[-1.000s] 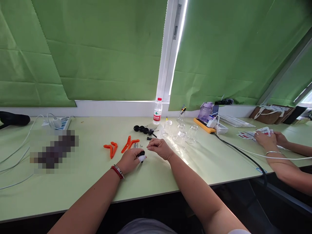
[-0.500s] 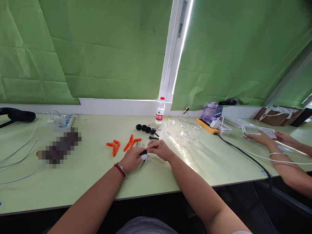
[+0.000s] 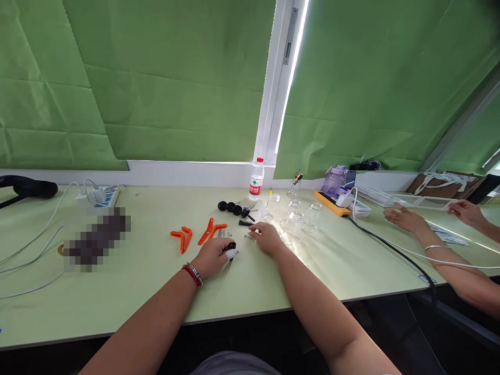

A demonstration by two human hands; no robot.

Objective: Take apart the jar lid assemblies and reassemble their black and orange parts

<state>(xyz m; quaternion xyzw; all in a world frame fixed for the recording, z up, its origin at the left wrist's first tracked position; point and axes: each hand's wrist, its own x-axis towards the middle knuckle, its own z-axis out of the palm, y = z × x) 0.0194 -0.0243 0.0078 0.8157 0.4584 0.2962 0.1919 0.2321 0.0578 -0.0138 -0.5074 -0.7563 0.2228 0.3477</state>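
My left hand (image 3: pixel 213 257) is closed on a small black part (image 3: pixel 232 246) with a rounded top and a narrow lower end. A white wrap covers one of its fingers. My right hand (image 3: pixel 267 238) reaches over the table, its fingertips beside a thin metal spring (image 3: pixel 249 237) and partly apart. Just beyond those fingertips lies a black ridged piece (image 3: pixel 245 223). Several round black knobs (image 3: pixel 229 207) form a row behind, with a black stemmed piece (image 3: pixel 247 213) at its end. Orange V-shaped pieces (image 3: pixel 211 230) and small metal pins (image 3: pixel 221 234) lie left of my hands.
Several clear glasses (image 3: pixel 296 217) stand to the right, and a water bottle (image 3: pixel 256 179) stands by the wall. A yellow power strip (image 3: pixel 332 203) trails a black cable. Another person's hands (image 3: pixel 406 217) hold a clear frame at far right. A blurred object (image 3: pixel 96 237) lies left.
My right hand has left the black part in my left hand and moved slightly right and away, toward the spring, now visible. The other person's frame has tilted.
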